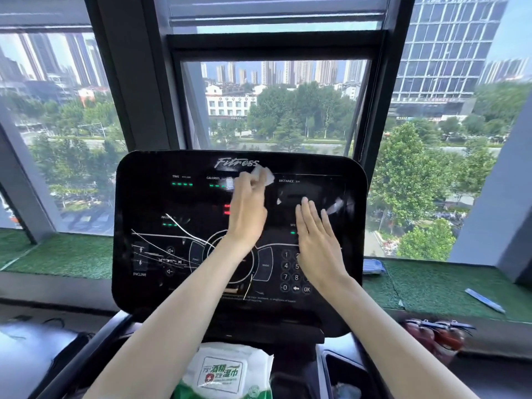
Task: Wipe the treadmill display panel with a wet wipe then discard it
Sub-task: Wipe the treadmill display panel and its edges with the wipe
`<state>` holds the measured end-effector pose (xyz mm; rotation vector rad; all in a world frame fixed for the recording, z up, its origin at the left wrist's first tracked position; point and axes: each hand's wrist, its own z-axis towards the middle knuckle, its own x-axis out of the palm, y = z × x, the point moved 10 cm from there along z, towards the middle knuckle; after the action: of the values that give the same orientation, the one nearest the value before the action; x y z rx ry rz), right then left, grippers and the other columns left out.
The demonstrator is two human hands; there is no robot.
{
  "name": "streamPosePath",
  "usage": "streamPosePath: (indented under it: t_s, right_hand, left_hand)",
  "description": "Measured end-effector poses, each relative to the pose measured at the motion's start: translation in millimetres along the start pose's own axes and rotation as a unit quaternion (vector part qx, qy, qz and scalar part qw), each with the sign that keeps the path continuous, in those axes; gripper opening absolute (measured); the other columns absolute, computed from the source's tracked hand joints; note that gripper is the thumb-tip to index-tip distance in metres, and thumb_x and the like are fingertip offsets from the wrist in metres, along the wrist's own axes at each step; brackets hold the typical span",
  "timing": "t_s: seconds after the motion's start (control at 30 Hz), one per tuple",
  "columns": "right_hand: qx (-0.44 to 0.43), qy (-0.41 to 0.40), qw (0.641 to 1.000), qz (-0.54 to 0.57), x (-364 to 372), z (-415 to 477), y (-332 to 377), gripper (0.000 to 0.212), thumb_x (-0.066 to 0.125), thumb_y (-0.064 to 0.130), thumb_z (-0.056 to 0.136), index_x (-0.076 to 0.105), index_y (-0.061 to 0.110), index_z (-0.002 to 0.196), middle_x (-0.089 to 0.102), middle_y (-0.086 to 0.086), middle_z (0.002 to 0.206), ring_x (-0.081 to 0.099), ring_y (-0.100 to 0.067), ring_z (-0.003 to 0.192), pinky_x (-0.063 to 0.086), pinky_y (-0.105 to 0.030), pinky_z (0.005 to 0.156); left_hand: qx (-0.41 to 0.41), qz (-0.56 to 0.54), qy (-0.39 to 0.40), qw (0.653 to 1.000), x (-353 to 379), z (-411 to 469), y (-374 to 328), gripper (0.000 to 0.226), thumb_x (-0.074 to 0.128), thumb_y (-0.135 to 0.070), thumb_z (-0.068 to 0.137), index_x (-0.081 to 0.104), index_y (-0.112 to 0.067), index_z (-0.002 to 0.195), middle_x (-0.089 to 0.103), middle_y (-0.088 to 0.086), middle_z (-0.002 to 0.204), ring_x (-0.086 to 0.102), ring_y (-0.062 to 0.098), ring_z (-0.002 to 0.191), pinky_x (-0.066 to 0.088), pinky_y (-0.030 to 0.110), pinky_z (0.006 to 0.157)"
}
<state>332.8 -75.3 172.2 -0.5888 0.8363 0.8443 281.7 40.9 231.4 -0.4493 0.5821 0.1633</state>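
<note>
wipe pack (pixel 227 372): nearest, bottom centre, below panel; label side up, contents not visible.
console pocket (pixel 331 367), rt of pack: pale bluish item inside, can't id.
display panel (pixel 172 203): black, green readouts lit.
rt hand (pixel 316 234): flat on panel above keypad, fingers straight, holds nothing.
l hand (pixel 247 208): higher, upper centre of panel, fingers curled round wet wipe (pixel 264 174).
wet wipe: white, bunched, against panel just below "fitness" logo.
turf ledge (pixel 431 286), behind panel: blue cloth (pixel 372 266), blue strip (pixel 485 300).
</note>
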Motion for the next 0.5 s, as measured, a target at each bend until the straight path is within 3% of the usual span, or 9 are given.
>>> streamPosePath:
  t_s: [0.07,0.13,0.2,0.3,0.33,0.43,0.5]
  right_hand:
    - [-0.001,0.007,1.000,0.002,2,0,-1,0.085,0.064,-0.002,0.065,0.026,-0.007,0.141,0.022,-0.023,0.151,0.021,-0.031,0.141,0.020,-0.045,0.114]
    - [0.005,0.010,1.000,0.002,3,1,0,0.086,0.066,0.000,0.065,0.026,-0.007,0.141,0.023,-0.023,0.150,0.021,-0.032,0.140,0.019,-0.045,0.114]
    - [0.011,0.011,1.000,0.002,3,2,1,0.086,0.068,0.003,0.064,0.028,-0.007,0.140,0.025,-0.024,0.149,0.024,-0.033,0.139,0.019,-0.045,0.114]
    - [-0.004,0.017,1.000,-0.006,3,1,0,0.086,0.067,0.006,0.067,0.025,-0.007,0.141,0.022,-0.024,0.150,0.020,-0.033,0.140,0.013,-0.044,0.115]
    - [-0.008,0.018,1.000,-0.003,4,1,-1,0.085,0.066,0.005,0.068,0.024,-0.007,0.141,0.021,-0.024,0.150,0.020,-0.033,0.140,0.013,-0.044,0.115]
    - [-0.005,0.020,1.000,0.015,4,0,-2,0.086,0.066,0.001,0.067,0.023,-0.007,0.142,0.021,-0.023,0.151,0.020,-0.032,0.141,0.016,-0.045,0.115]
    - [-0.002,0.021,1.000,0.019,5,1,-1,0.088,0.066,0.003,0.067,0.022,-0.006,0.142,0.019,-0.023,0.152,0.018,-0.032,0.141,0.014,-0.045,0.115]
  left_hand:
    - [-0.127,0.000,-0.065,0.990,-13,-2,36,0.063,0.049,0.015,0.076,0.036,-0.003,0.136,0.039,0.024,0.118,0.040,0.036,0.104,0.043,0.034,0.078]
    - [-0.202,0.009,-0.104,0.974,-16,-8,40,0.070,0.048,0.018,0.075,0.032,-0.003,0.140,0.039,0.018,0.114,0.037,0.028,0.102,0.036,0.024,0.070]
    - [-0.152,0.001,-0.073,0.986,-2,-5,9,0.067,0.048,0.017,0.073,0.036,-0.005,0.136,0.040,0.018,0.118,0.037,0.028,0.104,0.039,0.026,0.074]
    - [0.048,0.037,-0.004,0.998,18,-6,-36,0.070,0.050,0.017,0.073,0.036,-0.008,0.138,0.043,0.017,0.119,0.040,0.028,0.103,0.049,0.036,0.080]
    - [0.053,0.035,-0.009,0.998,14,-5,-28,0.072,0.051,0.017,0.073,0.037,-0.010,0.138,0.044,0.016,0.116,0.041,0.027,0.102,0.050,0.037,0.078]
    - [-0.068,0.024,-0.060,0.996,-2,-6,9,0.075,0.053,0.020,0.069,0.039,-0.008,0.138,0.043,0.015,0.107,0.039,0.027,0.098,0.051,0.035,0.072]
    - [-0.099,0.018,-0.053,0.994,2,-7,-3,0.073,0.053,0.017,0.070,0.039,-0.007,0.137,0.042,0.015,0.109,0.038,0.026,0.100,0.049,0.032,0.070]
